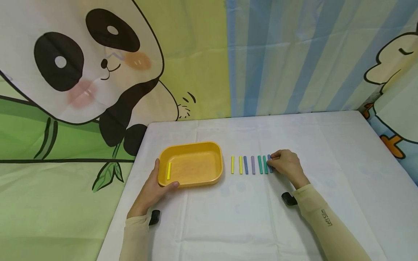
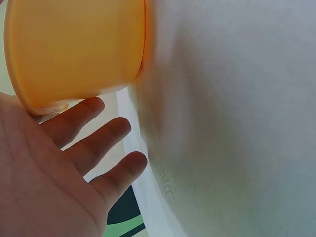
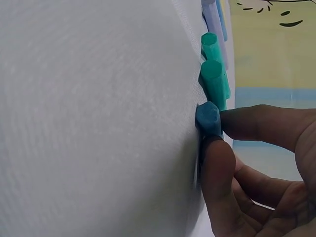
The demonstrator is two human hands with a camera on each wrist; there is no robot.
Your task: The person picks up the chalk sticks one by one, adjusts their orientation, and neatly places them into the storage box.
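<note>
My left hand (image 1: 155, 188) rests against the near left corner of a yellow-orange tray (image 1: 218, 177), its thumb along the front wall. In the left wrist view, several fairly straight, spread fingers lie beside the tray's outer wall (image 2: 79, 49). One yellow stick (image 1: 168, 171) lies inside the tray at the left. With thumb and a finger, my right hand (image 1: 287, 165) pinches a blue six-sided stick (image 3: 208, 118) at the right end of a row. Beside it in that row lie two green sticks (image 1: 265, 165), a purple stick (image 1: 253, 165), another blue stick (image 1: 246, 165) and two yellow sticks (image 1: 232, 165).
A white cloth (image 1: 222, 224) covers the table. Behind it hangs a printed curtain (image 1: 196, 54) with a panda and blue stripes. The table's left edge runs close by the left forearm. Small black devices (image 1: 155, 217) sit at both wrists.
</note>
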